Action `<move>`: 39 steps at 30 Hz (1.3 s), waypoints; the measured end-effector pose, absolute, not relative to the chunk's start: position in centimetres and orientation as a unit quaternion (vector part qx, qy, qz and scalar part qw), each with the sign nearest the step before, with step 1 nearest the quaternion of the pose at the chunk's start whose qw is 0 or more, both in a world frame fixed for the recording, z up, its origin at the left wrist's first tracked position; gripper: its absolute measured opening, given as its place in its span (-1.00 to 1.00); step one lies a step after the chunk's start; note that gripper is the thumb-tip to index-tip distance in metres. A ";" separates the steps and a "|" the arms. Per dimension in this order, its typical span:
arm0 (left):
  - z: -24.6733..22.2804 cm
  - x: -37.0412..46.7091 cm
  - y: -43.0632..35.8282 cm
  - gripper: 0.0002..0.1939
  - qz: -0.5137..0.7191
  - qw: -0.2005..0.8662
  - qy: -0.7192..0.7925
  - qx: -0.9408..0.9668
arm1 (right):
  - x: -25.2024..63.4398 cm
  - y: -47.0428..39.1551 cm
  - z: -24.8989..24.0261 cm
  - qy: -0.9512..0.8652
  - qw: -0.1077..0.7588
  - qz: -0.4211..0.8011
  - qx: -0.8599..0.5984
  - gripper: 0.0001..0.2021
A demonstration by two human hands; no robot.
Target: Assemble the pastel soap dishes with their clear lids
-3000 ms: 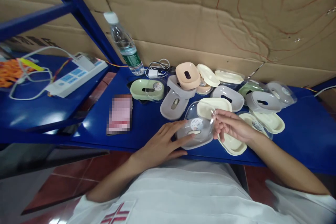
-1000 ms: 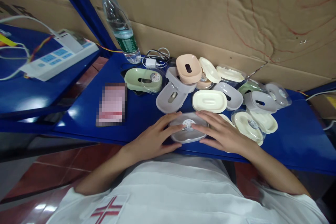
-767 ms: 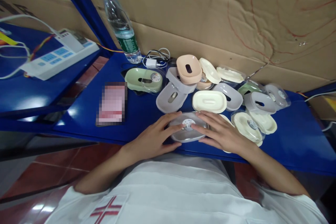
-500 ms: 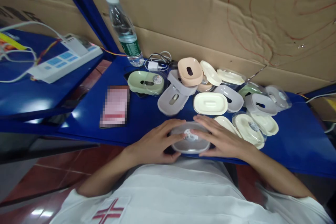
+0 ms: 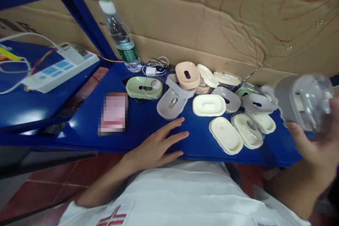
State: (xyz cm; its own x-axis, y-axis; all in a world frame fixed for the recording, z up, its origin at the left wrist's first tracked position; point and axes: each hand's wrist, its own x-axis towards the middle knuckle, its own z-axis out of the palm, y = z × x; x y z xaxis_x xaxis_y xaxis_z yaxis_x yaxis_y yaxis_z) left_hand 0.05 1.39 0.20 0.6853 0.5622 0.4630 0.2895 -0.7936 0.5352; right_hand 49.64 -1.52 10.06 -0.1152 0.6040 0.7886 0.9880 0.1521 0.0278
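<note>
Raised over the right end of the blue table, a grey soap dish (image 5: 304, 104) with a clear cover is gripped by my right hand (image 5: 317, 148). Its thumb is on the near side, and some fingers are out of sight. My left hand (image 5: 156, 144) rests near the table's front edge, fingers spread and holding nothing. Just beyond it are a grey soap dish (image 5: 172, 104) and a peach one (image 5: 187, 75). Between the hands lie a cream oval tray (image 5: 208, 105), a cream dish (image 5: 226, 136) and a cream dish with a clear cover (image 5: 249, 130).
A green soap dish (image 5: 143, 88) and a phone (image 5: 113, 113) with a blurred screen lie at left. Behind them stand a water bottle (image 5: 123, 40) and a white charger (image 5: 151, 71). A power strip (image 5: 58, 72) is on the left shelf. Cardboard (image 5: 169, 17) lines the back.
My right hand has carried the covered grey soap dish from the front middle up and far to the right. My left hand has let go of it and stayed near the front edge.
</note>
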 end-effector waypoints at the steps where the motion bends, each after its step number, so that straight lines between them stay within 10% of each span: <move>1: 0.3 0.1 1.4 -0.33 0.301 0.210 0.243 0.898 | 51.9 -2.4 9.1 -0.658 0.337 -0.317 -0.594 0.07; 12: 0.5 0.2 1.4 -0.61 0.254 0.184 0.244 0.918 | 61.6 -7.3 -0.2 -0.562 0.254 -0.219 -0.756 -0.09; 21: 0.6 0.4 1.6 -0.69 0.250 0.178 0.230 0.924 | 53.9 -4.3 3.1 -0.660 0.324 -0.193 -0.650 -0.17; 29: 0.6 0.3 1.5 -0.69 0.253 0.179 0.224 0.924 | 36.0 -1.8 4.0 -0.874 0.133 0.049 -0.466 -0.67; 39: 0.4 0.4 1.6 -0.60 0.226 0.157 0.220 0.936 | 34.0 3.4 6.9 -0.940 0.140 0.051 -0.306 -0.66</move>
State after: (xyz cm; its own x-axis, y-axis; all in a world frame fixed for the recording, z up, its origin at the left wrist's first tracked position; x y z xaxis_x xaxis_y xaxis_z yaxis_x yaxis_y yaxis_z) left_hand 0.45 1.63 0.37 0.8008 0.4828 0.3545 0.3409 -0.8540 0.3931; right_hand 34.00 3.38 6.90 -0.7738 0.5889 0.2332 0.5604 0.8082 -0.1812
